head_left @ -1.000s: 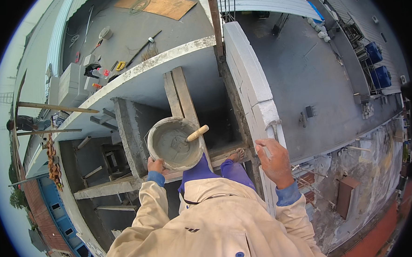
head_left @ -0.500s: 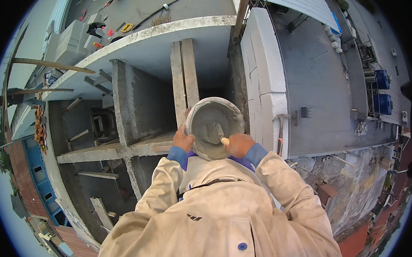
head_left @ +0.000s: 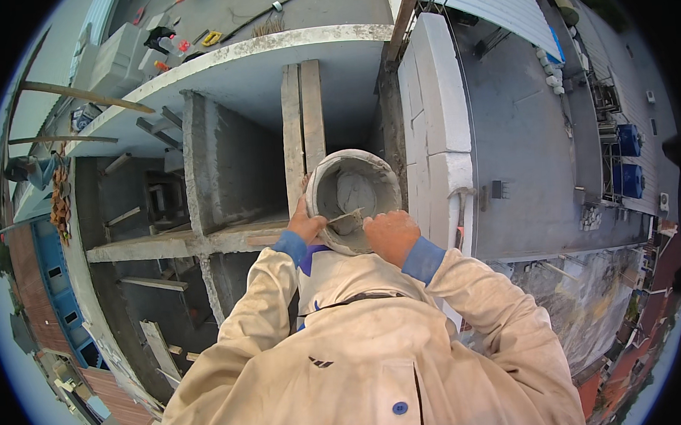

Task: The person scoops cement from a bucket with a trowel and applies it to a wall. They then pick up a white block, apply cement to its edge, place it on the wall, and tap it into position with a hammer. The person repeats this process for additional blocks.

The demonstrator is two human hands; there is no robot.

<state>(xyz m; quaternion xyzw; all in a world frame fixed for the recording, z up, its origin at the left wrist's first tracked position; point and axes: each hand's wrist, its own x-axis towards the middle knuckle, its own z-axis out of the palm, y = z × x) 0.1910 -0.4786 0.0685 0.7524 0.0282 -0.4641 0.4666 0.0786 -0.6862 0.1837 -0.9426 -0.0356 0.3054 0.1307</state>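
A round, mortar-smeared bucket point(head_left: 389, 181) is tilted in front of my waist, and its mouth faces up toward me. My left hand point(head_left: 305, 222) is closed on the left side of its rim. In my right hand point(head_left: 392, 237), at the near right of the rim, is a trowel point(head_left: 347, 216). Its handle is mostly covered by my fist, and its thin, mortar-coated blade reaches across the inside of the bucket. Grey wet mortar point(head_left: 356, 192) coats the bucket's bottom and walls.
Below me are deep openings between concrete beams point(head_left: 146, 249). Two wooden planks point(head_left: 304, 126) span one opening ahead. A white block wall point(head_left: 445, 115) runs along my right, with a hammer point(head_left: 463, 193) hooked on it. Tools, including a yellow-handled saw point(head_left: 212, 39), lie beyond the far ledge.
My right hand has moved slightly right and turned, and the trowel blade now lies sideways toward the left rim. The bucket has shifted a little away from me and tipped. My left hand keeps its grip.
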